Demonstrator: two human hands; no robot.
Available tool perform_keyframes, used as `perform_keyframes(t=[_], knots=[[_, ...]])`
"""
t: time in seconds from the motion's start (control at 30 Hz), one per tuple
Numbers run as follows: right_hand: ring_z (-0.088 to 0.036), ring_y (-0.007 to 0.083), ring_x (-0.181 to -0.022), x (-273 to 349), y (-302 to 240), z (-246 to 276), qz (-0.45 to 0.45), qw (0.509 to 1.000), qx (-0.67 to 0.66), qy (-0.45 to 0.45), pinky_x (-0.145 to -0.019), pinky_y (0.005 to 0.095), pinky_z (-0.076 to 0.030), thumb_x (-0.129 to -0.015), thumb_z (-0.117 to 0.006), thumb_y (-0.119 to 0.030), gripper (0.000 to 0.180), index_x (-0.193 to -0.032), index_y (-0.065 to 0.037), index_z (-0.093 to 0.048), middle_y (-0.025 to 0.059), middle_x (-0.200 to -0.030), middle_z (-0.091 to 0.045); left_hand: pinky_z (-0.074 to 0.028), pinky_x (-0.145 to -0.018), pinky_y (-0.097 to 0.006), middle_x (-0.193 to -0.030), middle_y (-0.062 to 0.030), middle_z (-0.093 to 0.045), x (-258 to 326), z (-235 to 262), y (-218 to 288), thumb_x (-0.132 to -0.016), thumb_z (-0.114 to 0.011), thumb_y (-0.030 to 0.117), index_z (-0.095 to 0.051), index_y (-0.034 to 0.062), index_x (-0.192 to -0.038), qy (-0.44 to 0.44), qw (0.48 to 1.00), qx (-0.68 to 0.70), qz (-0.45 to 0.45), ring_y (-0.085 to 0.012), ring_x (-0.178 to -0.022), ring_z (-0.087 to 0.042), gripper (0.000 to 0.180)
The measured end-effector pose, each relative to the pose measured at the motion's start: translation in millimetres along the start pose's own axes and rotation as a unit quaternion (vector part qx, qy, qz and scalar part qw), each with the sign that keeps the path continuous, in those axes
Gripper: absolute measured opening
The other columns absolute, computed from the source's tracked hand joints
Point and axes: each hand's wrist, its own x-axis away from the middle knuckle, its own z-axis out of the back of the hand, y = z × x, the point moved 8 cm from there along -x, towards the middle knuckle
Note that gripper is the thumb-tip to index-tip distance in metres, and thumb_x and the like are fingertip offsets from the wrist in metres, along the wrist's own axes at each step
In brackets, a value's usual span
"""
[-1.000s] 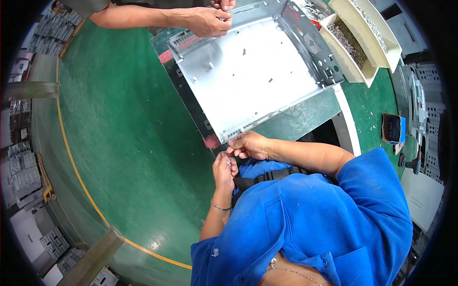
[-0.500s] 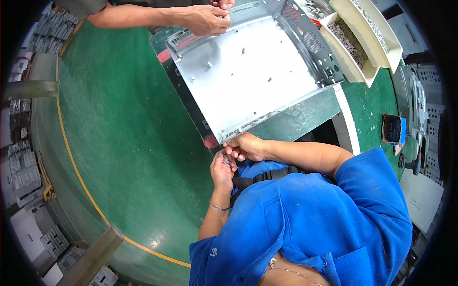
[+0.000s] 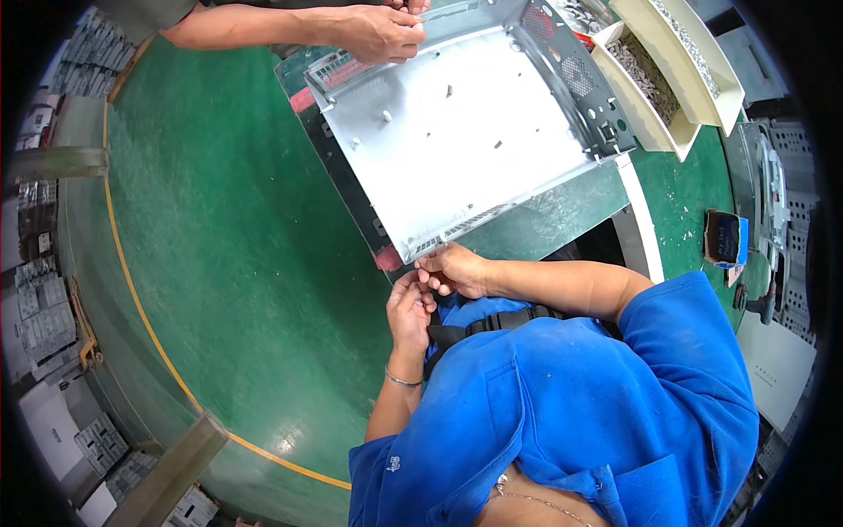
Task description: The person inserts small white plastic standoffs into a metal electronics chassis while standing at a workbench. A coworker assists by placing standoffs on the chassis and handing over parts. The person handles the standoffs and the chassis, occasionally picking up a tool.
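Note:
A shallow metal case with perforated side walls lies tilted on the work table, small posts and bits on its bright floor. At its near left corner, my right hand has thumb and fingers pinched together against the outside of the near wall. Just below it is my left hand, palm up with curled fingers. Something small and pale shows among those fingers, too small to name. What the right fingertips pinch, if anything, is hidden. At the far left corner a co-worker's hand works at the case rim, a second one partly cut off.
Cream bins of small metal parts stand at the right of the case. Farther right are a small blue-and-dark box and a dark-handled tool. Stacked panels line the left side beyond the green floor.
Very little differs. My fingers shift slightly at the case's near corner, and the co-worker's hand is a touch higher at the far corner.

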Motion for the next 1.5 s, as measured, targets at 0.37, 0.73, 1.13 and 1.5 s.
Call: perform_keyframes(t=[0.37, 0.73, 1.13, 1.5], knots=[[-0.038, 0.0073, -0.048, -2.9, 4.9, -3.6, -0.009, 0.998, -0.041, -0.04, -0.035, 0.0188, -0.026, -0.084, -0.038, -0.014, 0.01, -0.085, -0.005, -0.043, -0.0004, -0.061, -0.04, -0.038, -0.048, -0.019, -0.076, -0.0067, -0.055, 3.3, 0.2, 1.1, -0.085, -0.046, 0.014, -0.045, 0.0031, -0.091, -0.015, 0.999, -0.037, -0.026, -0.0084, -0.057, -0.047, 0.013], [-0.038, 0.0026, -0.044, 46.4, -15.4, -14.7, 0.013, 0.969, 0.233, -0.086, -0.036, 0.0174, -0.028, -0.082, -0.05, -0.022, 0.013, -0.079, -0.009, -0.049, -0.0033, -0.058, -0.044, -0.029, -0.038, -0.017, -0.061, -0.0028, -0.046, 35.1, -39.6, 47.2, -0.09, -0.035, 0.025, -0.04, 0.0005, -0.109, -0.067, 0.992, 0.086, -0.058, -0.0055, -0.043, -0.036, 0.032], [-0.049, 0.0073, -0.07, 80.5, -73.1, -45.3, 0.238, 0.864, 0.426, -0.127, -0.066, 0.0233, -0.041, -0.077, -0.058, -0.011, 0.01, -0.077, -0.002, -0.055, 0.0015, -0.073, -0.055, -0.027, -0.036, -0.015, -0.064, 0.0001, -0.043, 44.4, -78.6, 45.4, -0.087, -0.043, 0.025, -0.028, -0.0012, -0.121, -0.157, 0.987, -0.026, -0.038, -0.0039, -0.042, -0.035, 0.046], [-0.048, 0.005, -0.051, 43.3, -168.6, 51.4, 0.133, 0.849, 0.509, 0.04, -0.043, 0.0185, -0.039, -0.072, -0.056, -0.007, 0.01, -0.08, -0.003, -0.06, 0.0004, -0.062, -0.055, -0.029, -0.033, -0.019, -0.056, -0.0018, -0.044, 16.7, -11.6, 75.0, -0.089, -0.034, 0.016, -0.051, 0.0025, -0.092, -0.055, 0.965, 0.252, -0.039, -0.008, -0.041, -0.036, 0.022]])
